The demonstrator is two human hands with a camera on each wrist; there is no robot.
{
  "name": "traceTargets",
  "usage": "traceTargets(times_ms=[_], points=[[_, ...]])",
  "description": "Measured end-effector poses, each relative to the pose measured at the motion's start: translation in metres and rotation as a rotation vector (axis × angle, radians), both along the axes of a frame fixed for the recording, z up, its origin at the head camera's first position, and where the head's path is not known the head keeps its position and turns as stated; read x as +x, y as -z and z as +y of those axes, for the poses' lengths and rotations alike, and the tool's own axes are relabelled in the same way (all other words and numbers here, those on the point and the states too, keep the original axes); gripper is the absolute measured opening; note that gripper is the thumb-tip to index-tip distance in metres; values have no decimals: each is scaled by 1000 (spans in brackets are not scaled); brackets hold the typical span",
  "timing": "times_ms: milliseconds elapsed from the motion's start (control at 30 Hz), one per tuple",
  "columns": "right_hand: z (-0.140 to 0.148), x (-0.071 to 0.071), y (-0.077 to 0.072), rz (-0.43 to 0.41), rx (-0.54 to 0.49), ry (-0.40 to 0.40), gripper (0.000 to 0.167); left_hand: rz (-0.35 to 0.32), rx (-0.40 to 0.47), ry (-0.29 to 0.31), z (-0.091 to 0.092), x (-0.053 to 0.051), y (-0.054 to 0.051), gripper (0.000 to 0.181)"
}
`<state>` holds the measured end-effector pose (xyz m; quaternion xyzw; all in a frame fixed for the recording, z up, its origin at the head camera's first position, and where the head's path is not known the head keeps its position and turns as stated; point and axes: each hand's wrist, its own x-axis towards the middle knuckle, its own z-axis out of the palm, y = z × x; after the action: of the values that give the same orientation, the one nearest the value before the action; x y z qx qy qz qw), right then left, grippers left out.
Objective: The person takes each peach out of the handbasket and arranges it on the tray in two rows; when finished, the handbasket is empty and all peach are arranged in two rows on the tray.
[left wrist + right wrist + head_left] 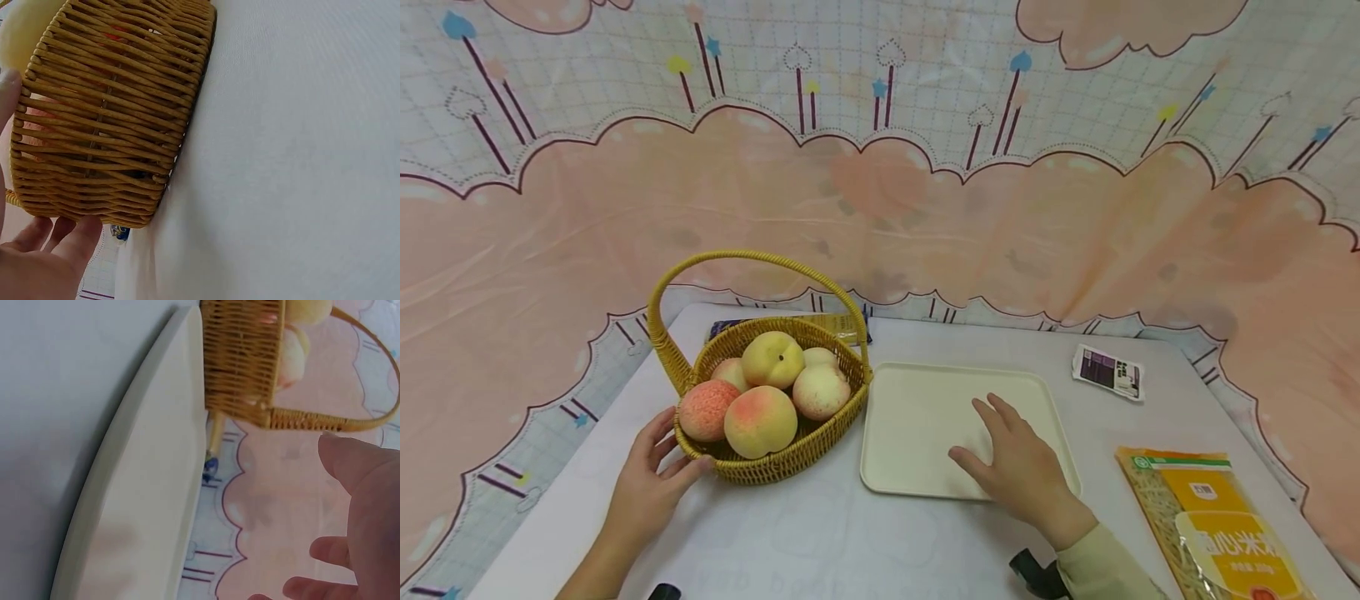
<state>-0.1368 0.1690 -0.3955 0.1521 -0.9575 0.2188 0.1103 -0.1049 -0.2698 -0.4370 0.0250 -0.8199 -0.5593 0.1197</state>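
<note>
The left hand (651,483) is gripping the basket (775,470) by its near left end, peaches (762,423) lying inside beside the grip. It is standing left of the tray (917,433); above that, the right hand (1024,463) is hovering, fingers spread.

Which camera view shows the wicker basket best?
The head view: the wicker basket appears uncropped there, with its full handle and the peaches inside. The left wrist view gives mainly its woven side, close up; the right wrist view cuts it off at the top.
</note>
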Motion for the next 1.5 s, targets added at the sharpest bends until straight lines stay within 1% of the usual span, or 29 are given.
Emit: traceTargets(times_ms=[133, 233, 367, 467, 567, 667, 800, 1033, 1133, 1233, 1367, 1500], points=[[-12, -1, 0, -15, -4, -22, 69, -35, -8, -36, 4, -1, -2, 81], [-19, -2, 0, -33, -7, -35, 69, -63, -19, -54, 6, -2, -4, 82], [-27, -3, 1, -51, -17, -48, 69, -81, -58, -65, 7, -4, -6, 84], [-31, -4, 2, -60, -24, -57, 70, -74, -86, -54, 7, -6, -6, 84], [-36, -4, 2, -58, -29, -73, 70, -47, -111, -38, 5, -7, -5, 82], [-42, -6, 3, -47, -43, -103, 70, -19, -115, -21, 4, -8, -3, 81], [-53, -8, 2, -38, -86, -155, 69, 10, -97, -8, 5, -9, -1, 82], [-76, -12, 1, -66, -167, -251, 71, 49, -78, -27, 14, -5, 1, 80], [-88, -14, -2, -67, -198, -306, 71, 48, -97, -28, 16, -3, 2, 79], [-100, -16, -3, -74, -224, -367, 71, 28, -118, -23, 17, 0, 1, 79], [-114, -16, -5, -118, -262, -448, 71, 9, -136, -17, 18, 3, 0, 78], [-126, -16, -5, -152, -296, -510, 72, 19, -149, -14, 20, 3, 0, 76]])
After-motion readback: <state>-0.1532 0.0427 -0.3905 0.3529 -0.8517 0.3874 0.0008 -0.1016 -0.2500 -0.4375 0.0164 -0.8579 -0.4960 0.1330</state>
